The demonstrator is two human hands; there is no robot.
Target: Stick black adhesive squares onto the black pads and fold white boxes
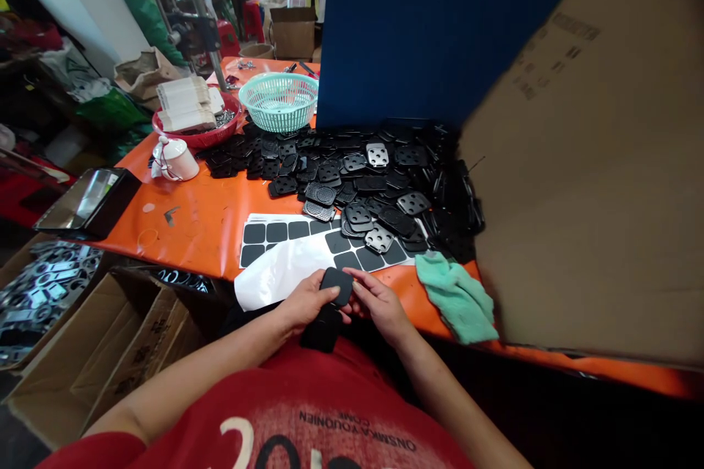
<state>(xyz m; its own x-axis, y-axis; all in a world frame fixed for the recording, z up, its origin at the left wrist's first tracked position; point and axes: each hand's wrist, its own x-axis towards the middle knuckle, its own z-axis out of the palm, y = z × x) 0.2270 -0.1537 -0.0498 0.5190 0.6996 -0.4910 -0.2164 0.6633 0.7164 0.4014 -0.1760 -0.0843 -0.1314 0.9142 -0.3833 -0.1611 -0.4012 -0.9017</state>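
Note:
A black square pad with rounded corners point(336, 286) is held up near the table's front edge. My left hand point(305, 302) is closed on its left side, with the thumb across its face. The closed fingers of my right hand point(380, 302) pinch its right edge. Just below hangs another dark piece point(322, 331), close to my left hand; I cannot tell what holds it. Beyond my hands lie sheets of black square stickers point(371, 259), partly covered by peeled white backing paper point(280, 271). Many black perforated metal plates point(330, 172) are heaped behind and partly over the sheets.
A green cloth point(456, 297) lies right, beside a large cardboard sheet point(594, 198). A blue panel point(418, 37) stands behind the heap. At the back left are a mint basket point(279, 104), a red basket point(206, 138), a white cup point(179, 160) and a black box point(102, 198).

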